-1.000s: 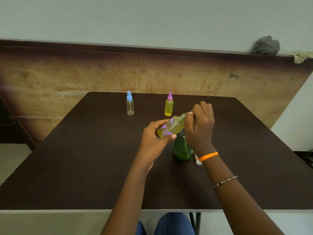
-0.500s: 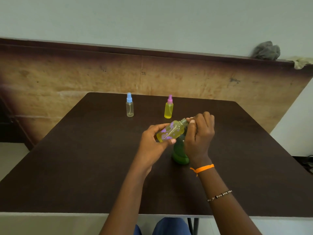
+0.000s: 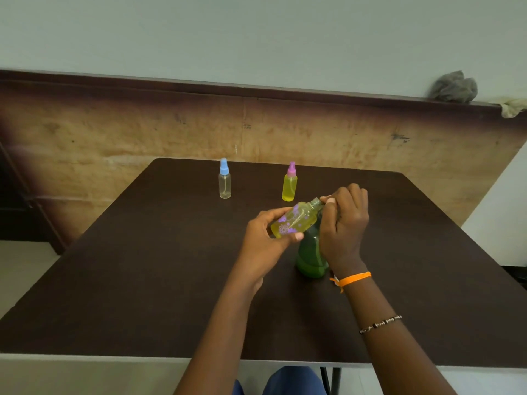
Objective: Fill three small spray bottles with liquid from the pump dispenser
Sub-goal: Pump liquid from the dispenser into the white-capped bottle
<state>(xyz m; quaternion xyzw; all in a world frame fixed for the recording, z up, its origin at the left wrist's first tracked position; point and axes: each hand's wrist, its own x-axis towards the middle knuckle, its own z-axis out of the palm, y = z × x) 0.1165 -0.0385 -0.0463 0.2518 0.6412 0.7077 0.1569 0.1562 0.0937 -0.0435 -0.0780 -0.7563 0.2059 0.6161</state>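
A person sits at a dark brown table (image 3: 142, 280), seen from above their own arms. The left hand (image 3: 265, 246) grips a small clear bottle with purple flower prints (image 3: 295, 222), holding yellow-green liquid, thumb on its near side and fingers curled round the far side. The bottle is tilted, its uncapped neck pointing up and to the right. The right hand (image 3: 345, 223) meets that neck, thumb and fingers curled in a pinch at the opening; what they pinch is hidden. Directly beneath and behind both hands stands a green pump dispenser (image 3: 310, 258) on the table; only its lower body shows, with the hands and tilted bottle covering its top.

Farther away, near the table's far edge, two small spray bottles stand upright and well apart: on the left a clear bottle with a blue cap (image 3: 224, 179), on the right a yellow-filled bottle with a pink cap (image 3: 289, 183).

The right wrist wears an orange band (image 3: 352, 279) and, nearer the elbow, a beaded bracelet (image 3: 380, 325). Beyond the table is a brown wall panel (image 3: 114, 132), with a grey cloth (image 3: 453, 86) on its ledge, far right.
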